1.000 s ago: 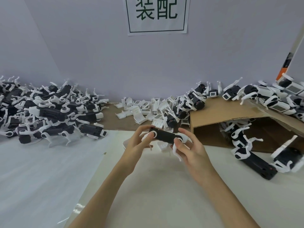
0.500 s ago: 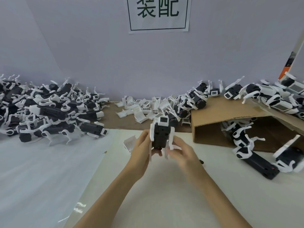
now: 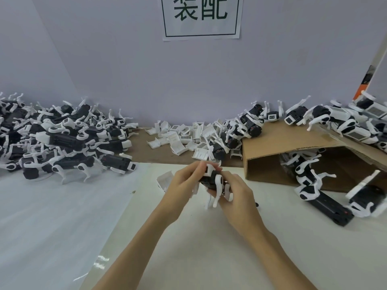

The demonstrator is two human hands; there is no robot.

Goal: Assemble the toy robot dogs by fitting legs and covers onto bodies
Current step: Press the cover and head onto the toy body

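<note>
Toy robot dog with a black body and white plastic legs [image 3: 215, 183] sits in the air between both hands, just above the white table [image 3: 188, 248]. The left hand [image 3: 182, 185] grips its white front end with curled fingers. The right hand [image 3: 236, 193] wraps round its back part. The dog's white legs point down.

A plain pale wall [image 3: 188, 80] stands behind the table, with a white paper sign with dark letters [image 3: 201, 17] on it. A big pile of black and white toy dogs [image 3: 62, 139] lies on the left. A heap of small white plastic covers [image 3: 184, 139] lies by the wall. A brown cardboard box [image 3: 282, 141] lies on its side at the right, with more toy dogs [image 3: 301, 172] inside it and others on top.
</note>
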